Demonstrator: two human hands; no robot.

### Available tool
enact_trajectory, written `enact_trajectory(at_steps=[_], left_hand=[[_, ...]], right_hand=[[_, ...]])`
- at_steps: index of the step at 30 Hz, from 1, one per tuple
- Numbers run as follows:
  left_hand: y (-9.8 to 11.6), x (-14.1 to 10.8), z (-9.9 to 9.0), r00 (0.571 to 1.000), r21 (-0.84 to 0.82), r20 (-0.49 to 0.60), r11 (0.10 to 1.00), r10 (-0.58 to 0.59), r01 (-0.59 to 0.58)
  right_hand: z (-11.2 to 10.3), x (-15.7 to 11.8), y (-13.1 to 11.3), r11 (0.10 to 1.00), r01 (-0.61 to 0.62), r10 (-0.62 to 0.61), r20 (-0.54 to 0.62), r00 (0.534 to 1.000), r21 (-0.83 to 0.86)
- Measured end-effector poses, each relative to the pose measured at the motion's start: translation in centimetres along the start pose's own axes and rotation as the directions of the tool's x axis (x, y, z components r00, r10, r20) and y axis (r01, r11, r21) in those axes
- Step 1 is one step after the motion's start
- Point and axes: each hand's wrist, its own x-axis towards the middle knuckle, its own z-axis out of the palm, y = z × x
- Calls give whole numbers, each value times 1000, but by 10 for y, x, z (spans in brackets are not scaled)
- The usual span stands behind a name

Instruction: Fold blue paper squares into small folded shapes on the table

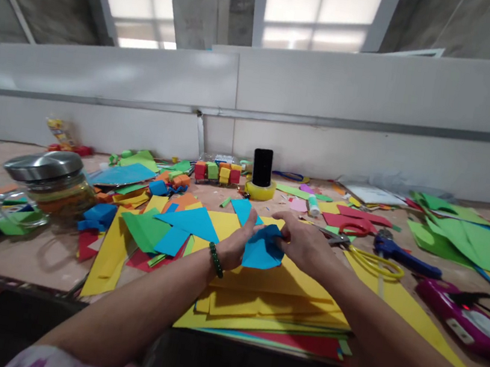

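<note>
Between my two hands is a small piece of blue paper, creased and bent, over a stack of yellow sheets. My left hand has its fingers closed on the paper's left side; a green bead bracelet is on that wrist. At the paper's upper right, the fingers of my right hand pinch its edge. Flat blue pieces lie left of my left hand, with green paper beside them.
A glass jar stands at the left. Behind the hands, a phone is upright by a yellow tape roll. Yellow-handled scissors, blue-handled pliers and a purple device lie at the right.
</note>
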Motion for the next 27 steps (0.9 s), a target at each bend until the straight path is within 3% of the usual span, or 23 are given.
enact_trajectory(at_steps=[5, 10, 15, 21, 27], left_hand=[[-1, -1, 6, 999, -10, -40, 1000, -12, 11], [1, -6, 9, 999, 56, -39, 998, 4, -1], [3, -5, 10, 986, 88, -164, 996, 5, 9], [-3, -2, 5, 994, 157, -62, 983, -85, 93], [-4, 0, 4, 997, 100, -71, 995, -6, 14]], right_hand=[[2, 0, 2, 999, -34, 36, 92, 995, -16], [7, -1, 7, 999, -2, 0, 42, 999, 42], [9, 2, 9, 997, -40, 36, 50, 998, 65], [10, 8, 9, 993, -86, 84, 35, 996, 77], [12, 8, 9, 988, -92, 93, 5, 996, 126]])
